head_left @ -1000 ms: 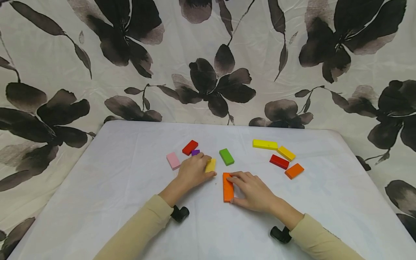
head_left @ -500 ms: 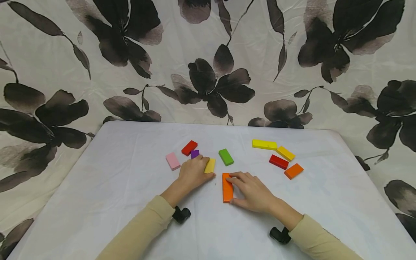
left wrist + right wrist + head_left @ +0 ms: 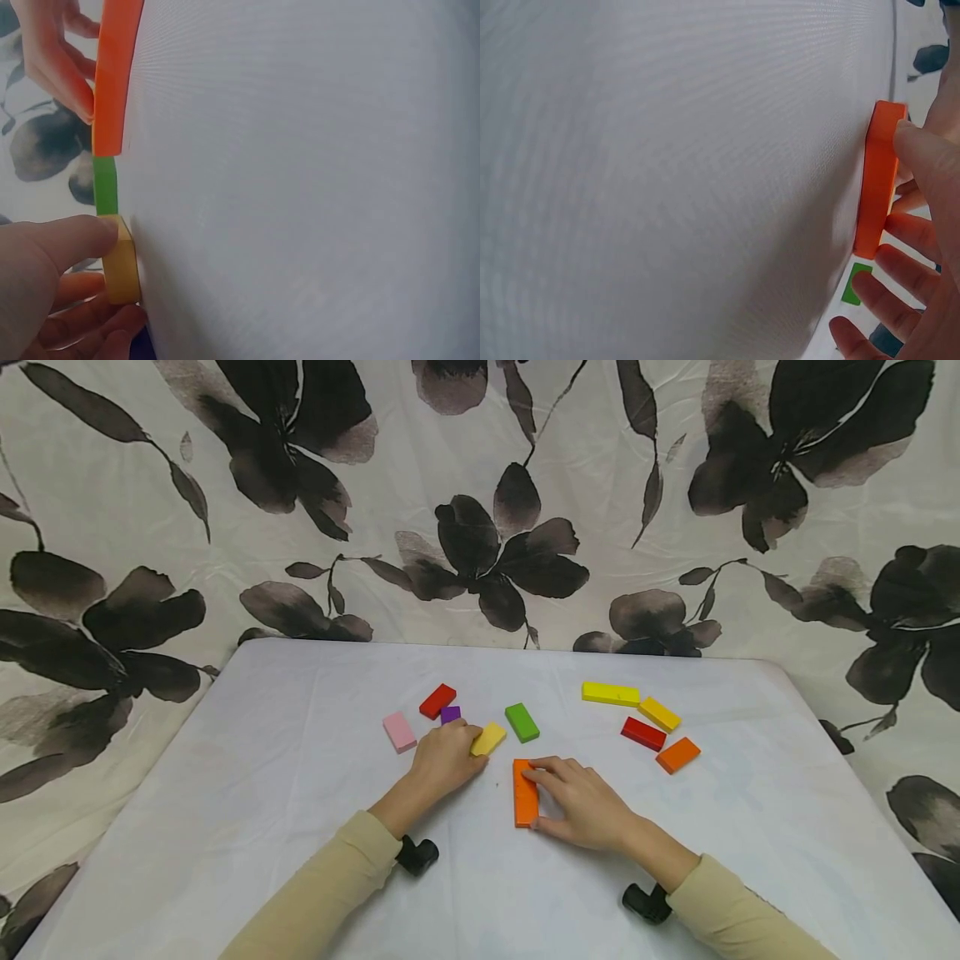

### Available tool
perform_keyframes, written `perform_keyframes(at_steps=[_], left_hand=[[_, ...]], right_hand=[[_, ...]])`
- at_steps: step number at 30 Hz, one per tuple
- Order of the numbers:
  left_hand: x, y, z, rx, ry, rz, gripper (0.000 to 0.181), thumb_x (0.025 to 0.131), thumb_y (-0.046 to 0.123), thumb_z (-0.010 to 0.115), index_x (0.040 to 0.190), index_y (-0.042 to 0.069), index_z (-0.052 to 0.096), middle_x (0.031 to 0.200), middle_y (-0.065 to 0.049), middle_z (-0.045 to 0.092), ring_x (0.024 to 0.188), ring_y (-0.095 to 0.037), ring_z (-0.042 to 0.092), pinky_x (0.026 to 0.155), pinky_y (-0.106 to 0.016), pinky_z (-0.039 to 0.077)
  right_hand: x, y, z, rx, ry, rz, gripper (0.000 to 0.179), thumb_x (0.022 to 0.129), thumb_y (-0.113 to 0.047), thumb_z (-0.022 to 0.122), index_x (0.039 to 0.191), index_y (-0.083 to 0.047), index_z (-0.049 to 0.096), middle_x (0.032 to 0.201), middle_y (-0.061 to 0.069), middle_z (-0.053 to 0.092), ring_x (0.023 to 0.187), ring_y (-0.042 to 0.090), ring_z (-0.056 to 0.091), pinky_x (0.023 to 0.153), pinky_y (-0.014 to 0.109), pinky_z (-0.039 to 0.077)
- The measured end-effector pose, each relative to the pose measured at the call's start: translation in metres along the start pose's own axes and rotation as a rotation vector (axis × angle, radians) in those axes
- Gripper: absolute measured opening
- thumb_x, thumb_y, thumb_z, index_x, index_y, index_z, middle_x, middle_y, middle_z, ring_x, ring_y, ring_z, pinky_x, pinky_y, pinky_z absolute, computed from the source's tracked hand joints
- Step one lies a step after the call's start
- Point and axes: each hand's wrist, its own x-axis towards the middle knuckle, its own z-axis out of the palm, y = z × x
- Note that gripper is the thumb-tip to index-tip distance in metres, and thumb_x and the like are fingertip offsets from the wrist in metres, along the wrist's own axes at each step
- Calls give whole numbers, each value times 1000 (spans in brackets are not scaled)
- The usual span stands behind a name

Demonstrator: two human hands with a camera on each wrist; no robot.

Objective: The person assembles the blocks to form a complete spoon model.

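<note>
My left hand pinches a short yellow block flat on the white table; in the left wrist view its thumb lies on the yellow block with fingers at the other end. A purple block is partly hidden behind that hand. At centre a long orange block points away from me, and my right hand holds its right side, thumb at the near end and fingertips at the far end. Just beyond the yellow block lies a green block.
Left of centre are a red block and a pink block. Off to the right lie a long yellow block, a shorter yellow block, another red block and a short orange block. Floral cloth hangs behind the table.
The short yellow block has turned clockwise under my left hand, its far end swinging right toward the green block, and the left thumb has shifted slightly left. My right hand stays on the long orange block.
</note>
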Motion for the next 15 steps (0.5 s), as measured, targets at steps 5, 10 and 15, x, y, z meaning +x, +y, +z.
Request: perform_keyframes(at_steps=[5,10,15], left_hand=[[0,-1,0,-27,4,13,37,77,21,73,110,6,68,89,-7,64,69,-16,56,68,-28,53],[0,1,-1,-44,8,45,34,78,16,71,111,7,68,92,-6,65,76,-17,59,74,-31,53],[1,4,-2,-74,2,72,33,79,13,70,112,7,67,97,-7,67,83,-18,62,79,-31,53]], right_hand=[[0,0,0,8,-2,5,63,78,-43,69,131,-13,51,131,6,48,114,24,50,87,40,46],[0,-1,-1,15,-10,16,63,79,-43,69,131,-13,51,131,6,48,114,24,49,88,40,46],[0,-2,-2,22,-16,22,63,79,-42,69,131,-13,51,132,7,48,114,24,49,88,40,46]])
